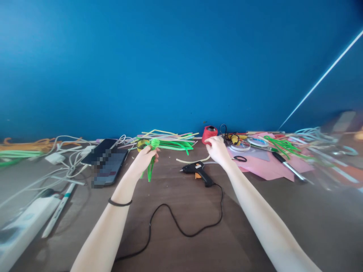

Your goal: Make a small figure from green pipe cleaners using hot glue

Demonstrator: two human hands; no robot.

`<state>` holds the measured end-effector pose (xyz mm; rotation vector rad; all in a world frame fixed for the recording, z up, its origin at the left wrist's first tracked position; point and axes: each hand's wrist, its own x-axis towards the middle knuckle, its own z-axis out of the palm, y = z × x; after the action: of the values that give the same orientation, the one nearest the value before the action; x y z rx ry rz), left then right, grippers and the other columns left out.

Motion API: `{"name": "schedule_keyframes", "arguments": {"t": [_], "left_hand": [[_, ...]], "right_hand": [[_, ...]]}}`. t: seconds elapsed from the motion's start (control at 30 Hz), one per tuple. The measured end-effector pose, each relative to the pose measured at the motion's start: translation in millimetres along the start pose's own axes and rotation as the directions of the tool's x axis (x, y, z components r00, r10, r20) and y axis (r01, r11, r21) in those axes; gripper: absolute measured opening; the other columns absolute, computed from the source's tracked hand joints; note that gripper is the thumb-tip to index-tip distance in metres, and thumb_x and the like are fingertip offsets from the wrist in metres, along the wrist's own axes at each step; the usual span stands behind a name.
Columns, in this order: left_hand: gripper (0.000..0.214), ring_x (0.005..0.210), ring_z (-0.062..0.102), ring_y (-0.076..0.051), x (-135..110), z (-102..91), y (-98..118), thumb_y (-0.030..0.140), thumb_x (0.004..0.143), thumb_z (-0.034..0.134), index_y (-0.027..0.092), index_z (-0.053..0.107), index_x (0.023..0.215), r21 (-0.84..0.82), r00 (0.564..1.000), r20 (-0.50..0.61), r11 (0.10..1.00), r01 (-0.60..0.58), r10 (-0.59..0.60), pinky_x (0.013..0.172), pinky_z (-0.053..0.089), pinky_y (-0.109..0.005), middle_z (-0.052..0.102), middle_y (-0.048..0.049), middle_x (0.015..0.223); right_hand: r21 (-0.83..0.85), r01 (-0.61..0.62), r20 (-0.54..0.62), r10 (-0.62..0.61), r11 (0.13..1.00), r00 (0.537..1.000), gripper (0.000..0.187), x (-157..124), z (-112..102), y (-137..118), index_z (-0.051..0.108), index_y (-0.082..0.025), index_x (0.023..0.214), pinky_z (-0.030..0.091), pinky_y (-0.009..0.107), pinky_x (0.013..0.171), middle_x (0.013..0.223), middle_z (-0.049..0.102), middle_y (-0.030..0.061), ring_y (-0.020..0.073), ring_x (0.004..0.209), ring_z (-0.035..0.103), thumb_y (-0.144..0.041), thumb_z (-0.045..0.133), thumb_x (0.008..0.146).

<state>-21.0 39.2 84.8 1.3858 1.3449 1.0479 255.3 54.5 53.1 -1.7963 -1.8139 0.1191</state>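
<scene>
In my left hand (147, 156) is a bunch of green pipe cleaners (150, 172), with a coiled green top (155, 142) above the fingers and loose ends hanging below. My right hand (217, 149) reaches to the back of the table, its fingers closed against the lower side of a red roll (209, 133) with a dark centre. Part of the roll is hidden by the fingers. Just in front of that hand lies a black glue gun (202, 173), nozzle toward the left. A pale pipe cleaner (193, 160) lies behind it.
More green pipe cleaners (176, 144) lie along the blue wall (181, 68). Two phones (113, 168), white cables and a power strip (31, 219) occupy the left. Pink sheets (266, 164), tape rolls and a black-handled tool (287, 166) lie right. The black cord (181, 230) crosses the front.
</scene>
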Motion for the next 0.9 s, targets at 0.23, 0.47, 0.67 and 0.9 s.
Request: {"name": "schedule_keyframes", "arguments": {"t": [0.23, 0.47, 0.67, 0.9], "left_hand": [[0.016, 0.058, 0.058, -0.015, 3.7, -0.9, -14.4, 0.027, 0.067, 0.049, 0.015, 0.059, 0.07, 0.2, 0.995, 0.101, 0.98, -0.002, -0.018, 0.062, 0.045, -0.029, 0.06, -0.0022, 0.064], [0.005, 0.07, 0.058, -0.023, 9.2, -0.2, -28.2, 0.023, 0.059, 0.062, 0.019, 0.059, 0.061, 0.508, 0.995, 0.049, 0.855, -0.099, 0.086, 0.073, 0.042, -0.034, 0.061, -0.0045, 0.066], [0.029, 0.094, 0.056, -0.019, 0.3, 21.5, -18.1, 0.026, 0.078, 0.046, 0.017, 0.049, 0.106, 0.514, 0.927, -0.02, 0.8, -0.311, 0.373, 0.083, 0.043, -0.032, 0.052, -0.0118, 0.115], [0.032, 0.098, 0.056, -0.018, -15.6, 33.8, 3.5, 0.022, 0.085, 0.038, 0.021, 0.049, 0.114, 0.447, 0.81, 0.215, 0.682, -0.578, 0.546, 0.083, 0.042, -0.028, 0.058, -0.0084, 0.112]], "right_hand": [[0.062, -0.097, 0.169, 0.085, 0.993, 0.982, 0.018, 6.1, 43.9, -47.9, 0.057, -0.016, 0.065, 0.044, 0.037, 0.065, 0.072, 0.065, 0.0121, 0.0261, 0.071, 0.062, -0.031, 0.06, 0.074], [0.291, -0.055, 0.042, 0.045, 0.955, 0.998, 0.021, 14.8, 9.4, -46.4, 0.051, -0.018, 0.071, 0.045, 0.027, 0.064, 0.057, 0.061, 0.0027, 0.0152, 0.058, 0.061, -0.027, 0.039, 0.086], [0.5, 0.182, -0.098, -0.154, 0.847, 0.983, 0.02, -10.2, -23.4, -65.3, 0.049, -0.019, 0.077, 0.043, 0.023, 0.06, 0.059, 0.059, -0.001, 0.0119, 0.055, 0.058, -0.032, 0.039, 0.088], [0.583, 0.287, 0.079, -0.404, 0.76, 0.911, 0.014, -36.0, -47.3, -85.6, 0.059, -0.019, 0.084, 0.044, 0.025, 0.065, 0.071, 0.064, 0.0006, 0.0142, 0.067, 0.061, -0.028, 0.049, 0.084]]}}
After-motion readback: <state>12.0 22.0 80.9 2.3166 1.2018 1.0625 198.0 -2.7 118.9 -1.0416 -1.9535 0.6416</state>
